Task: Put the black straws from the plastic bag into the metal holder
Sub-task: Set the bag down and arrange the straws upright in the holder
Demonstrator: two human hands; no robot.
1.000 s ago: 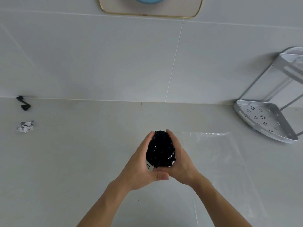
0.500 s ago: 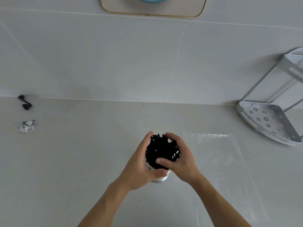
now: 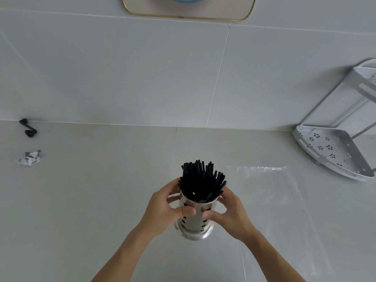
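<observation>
A bundle of black straws (image 3: 201, 181) stands upright in the perforated metal holder (image 3: 195, 226) on the pale counter, fanning out above its rim. My left hand (image 3: 164, 210) grips the holder's left side, thumb across its front. My right hand (image 3: 232, 212) grips the right side, thumb meeting the left thumb at the front. The clear plastic bag (image 3: 272, 200) lies flat to the right of the holder with no straws visible in it.
A metal corner shelf rack (image 3: 333, 151) stands at the right against the tiled wall. A crumpled paper scrap (image 3: 29, 158) and a small black clip (image 3: 28, 128) lie at the far left. A gold-rimmed tray edge (image 3: 187, 16) hangs at the top.
Both hands have slid down from cupping the straw tops to holding the holder's sides. The straws now stand uncovered and spread above the rim.
</observation>
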